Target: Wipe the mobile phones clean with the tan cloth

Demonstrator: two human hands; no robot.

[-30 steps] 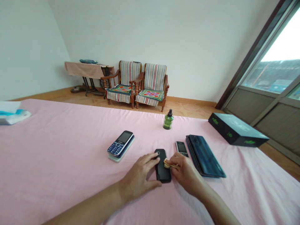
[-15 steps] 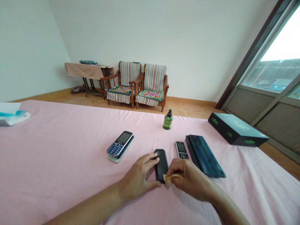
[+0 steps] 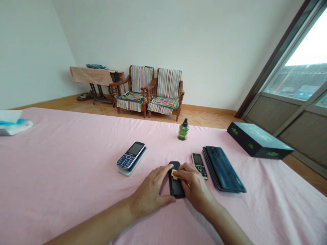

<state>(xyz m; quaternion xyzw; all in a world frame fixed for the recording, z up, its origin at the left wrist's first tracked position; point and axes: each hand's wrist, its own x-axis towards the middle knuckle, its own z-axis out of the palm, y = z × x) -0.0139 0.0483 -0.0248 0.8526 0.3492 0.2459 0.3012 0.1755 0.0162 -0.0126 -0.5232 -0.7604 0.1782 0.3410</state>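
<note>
A black phone (image 3: 176, 189) lies back side up on the pink cloth (image 3: 84, 153). My left hand (image 3: 150, 190) steadies it, fingertips at its upper left corner and thumb at its lower left end. Pinched in my right hand (image 3: 192, 182) is a small yellowish cloth (image 3: 174, 174), pressed on the upper part of the phone's back. A small keypad phone (image 3: 199, 165) lies just right of the hands. Beyond it rests a stack of dark blue phones (image 3: 224, 170). On the left, a blue keypad phone (image 3: 131, 156) sits on top of another device.
A green spray bottle (image 3: 183, 130) stands near the far edge. At the right is a black box (image 3: 258, 141), and at the far left a white and blue packet (image 3: 15, 126). Two wooden chairs (image 3: 167, 86) stand by the wall beyond.
My right hand has moved up and left with the cloth, from the phone's lower right corner to its upper part. The small keypad phone shows more fully.
</note>
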